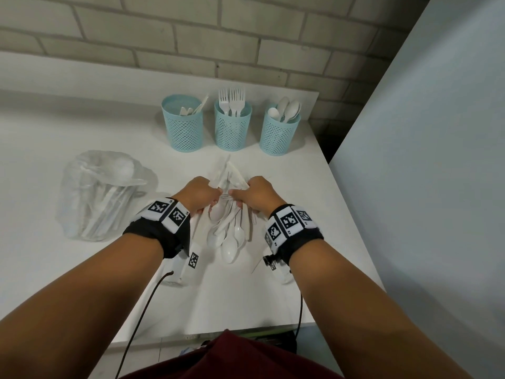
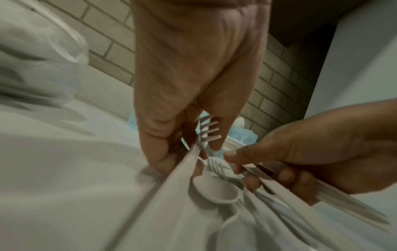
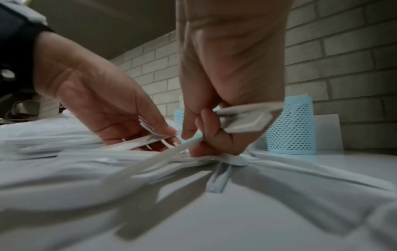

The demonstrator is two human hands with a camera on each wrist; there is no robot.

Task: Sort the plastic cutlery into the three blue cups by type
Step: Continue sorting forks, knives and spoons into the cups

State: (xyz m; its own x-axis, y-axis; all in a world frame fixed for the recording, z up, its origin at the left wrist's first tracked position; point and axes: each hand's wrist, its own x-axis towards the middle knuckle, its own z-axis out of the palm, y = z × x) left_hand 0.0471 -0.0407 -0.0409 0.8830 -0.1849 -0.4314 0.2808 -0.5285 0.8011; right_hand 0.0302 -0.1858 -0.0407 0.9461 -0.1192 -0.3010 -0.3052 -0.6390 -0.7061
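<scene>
Loose white plastic cutlery (image 1: 229,228) lies in a heap on the white table (image 1: 41,165), spoons nearest me. My left hand (image 1: 216,196) is at the heap's left side and pinches a fork (image 2: 209,132) between thumb and fingers. At the heap's right side, my right hand (image 1: 236,197) grips a bundle of handles (image 3: 242,122); their type is unclear. The two hands almost touch. Three blue mesh cups stand at the back: the left cup (image 1: 182,129) holds knives, the middle cup (image 1: 232,129) forks, the right cup (image 1: 278,135) spoons.
A clear plastic bag (image 1: 101,192) with more white cutlery sits on the table to the left of my hands. A brick wall runs behind the cups. A pale panel (image 1: 437,160) closes off the right side, just past the table's right edge.
</scene>
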